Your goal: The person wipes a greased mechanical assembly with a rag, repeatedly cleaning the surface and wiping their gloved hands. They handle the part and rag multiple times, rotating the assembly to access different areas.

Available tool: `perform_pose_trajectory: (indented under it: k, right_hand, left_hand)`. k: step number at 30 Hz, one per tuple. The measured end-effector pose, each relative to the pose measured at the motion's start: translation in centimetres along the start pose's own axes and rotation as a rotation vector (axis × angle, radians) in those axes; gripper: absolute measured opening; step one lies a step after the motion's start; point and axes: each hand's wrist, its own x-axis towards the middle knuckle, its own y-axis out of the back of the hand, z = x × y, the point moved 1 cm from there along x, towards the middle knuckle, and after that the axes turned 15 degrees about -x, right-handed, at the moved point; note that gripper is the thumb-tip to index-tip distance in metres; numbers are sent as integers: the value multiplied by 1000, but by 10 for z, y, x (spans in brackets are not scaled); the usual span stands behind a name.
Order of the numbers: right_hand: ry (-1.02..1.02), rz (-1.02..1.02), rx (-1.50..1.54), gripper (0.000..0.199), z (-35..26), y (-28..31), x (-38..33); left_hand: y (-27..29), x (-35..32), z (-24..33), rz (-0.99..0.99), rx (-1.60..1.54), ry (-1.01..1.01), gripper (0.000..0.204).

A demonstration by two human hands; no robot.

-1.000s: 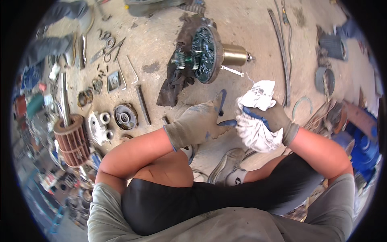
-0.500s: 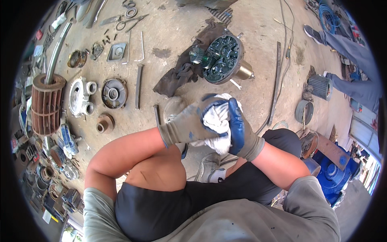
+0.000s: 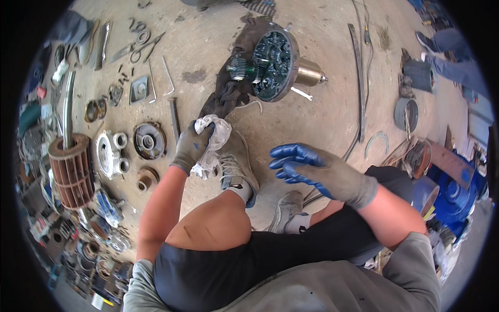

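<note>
A crumpled white rag (image 3: pixel 215 136) is gripped in my left hand (image 3: pixel 192 148), which wears a grey work glove with a blue coated palm. It hangs just above my left shoe. My right hand (image 3: pixel 312 169), gloved the same way, holds nothing; its fingers stretch out to the left, over the floor in front of my right knee. Beyond both hands stands a greasy round gear assembly (image 3: pixel 273 65) with a brass-coloured cylinder (image 3: pixel 310 72) on its right side. A toothed gear shaft (image 3: pixel 241 70) sticks out to its left, over a dark cloth (image 3: pixel 226 96).
Left on the floor lie a finned rusty rotor (image 3: pixel 71 171) with a long shaft, a pale metal housing (image 3: pixel 106 153), a round cover (image 3: pixel 149 140) and a bushing (image 3: pixel 147 179). A small wrench (image 3: pixel 301 93) and a long flat bar (image 3: pixel 357 78) lie right. Another person's legs (image 3: pixel 452 67) show far right.
My hands have parted. The left has carried the white rag to the left; the right has let go of it and opened, moving slightly right.
</note>
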Motion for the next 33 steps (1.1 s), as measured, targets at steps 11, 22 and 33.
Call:
perform_pose_trajectory:
  k: [11, 22, 33]
  right_hand:
    - [-99, 534, -608, 44, 33, 151, -25]
    - [-143, 453, -421, 42, 103, 153, -59]
    - [-83, 499, -341, 35, 83, 159, -40]
  left_hand:
    - [26, 34, 46, -8, -503, -171, 41]
    - [-31, 160, 101, -342, -476, -271, 81]
    - [-49, 205, 90, -96, -540, -278, 47]
